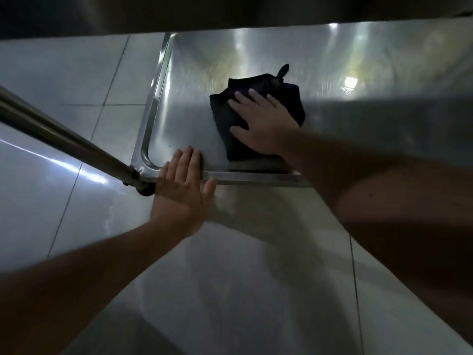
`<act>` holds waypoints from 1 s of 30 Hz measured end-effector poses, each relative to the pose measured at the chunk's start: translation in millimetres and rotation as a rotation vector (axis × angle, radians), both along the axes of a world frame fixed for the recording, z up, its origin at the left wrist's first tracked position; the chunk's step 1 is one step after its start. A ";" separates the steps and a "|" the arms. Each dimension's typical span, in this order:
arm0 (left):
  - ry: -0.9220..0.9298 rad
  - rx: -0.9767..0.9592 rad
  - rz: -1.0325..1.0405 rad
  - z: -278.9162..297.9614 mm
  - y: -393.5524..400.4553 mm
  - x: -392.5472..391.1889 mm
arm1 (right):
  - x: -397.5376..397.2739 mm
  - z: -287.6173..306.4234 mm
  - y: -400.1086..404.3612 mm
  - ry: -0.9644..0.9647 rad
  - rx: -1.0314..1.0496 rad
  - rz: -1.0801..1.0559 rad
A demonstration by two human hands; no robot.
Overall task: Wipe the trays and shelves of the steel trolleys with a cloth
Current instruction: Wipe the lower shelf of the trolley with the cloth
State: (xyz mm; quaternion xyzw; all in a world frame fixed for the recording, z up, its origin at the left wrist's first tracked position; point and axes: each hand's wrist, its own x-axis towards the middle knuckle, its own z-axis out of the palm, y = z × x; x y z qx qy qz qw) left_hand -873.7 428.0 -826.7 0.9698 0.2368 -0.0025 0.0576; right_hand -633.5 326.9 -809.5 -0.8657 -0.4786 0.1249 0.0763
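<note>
Head cam: R hand (266, 124) flat, fingers spread, pressing dark cloth (225, 116) onto lower steel shelf (184, 116), near front-left corner. L hand (183, 180) open, palm braced on shelf's front rim beside upright post (64, 139). Cloth looks soft, light, bunched; prob slides easily on slick steel. Best driven by flat palm over its middle, no pinch needed.

Bare steel lies open across the lower tray (358, 80), hemmed by its raised rim, the corner post (64, 139) and the shelf overhead (230, 11).
</note>
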 end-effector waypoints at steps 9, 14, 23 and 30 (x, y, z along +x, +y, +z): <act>-0.043 0.014 -0.034 -6.5 17.2 -13.2 | -8.5 -16.6 -67.2 -0.056 0.061 -0.648; -0.031 0.017 0.025 -9.7 26.6 -10.7 | -13.2 -15.8 -38.9 -0.012 -0.032 -0.851; -0.011 0.058 0.053 -11.0 30.4 -7.0 | -45.7 -7.7 94.4 -0.024 0.015 -0.409; -0.159 -0.017 0.035 -23.3 38.2 -10.5 | -43.2 2.6 113.6 -0.008 -0.049 0.130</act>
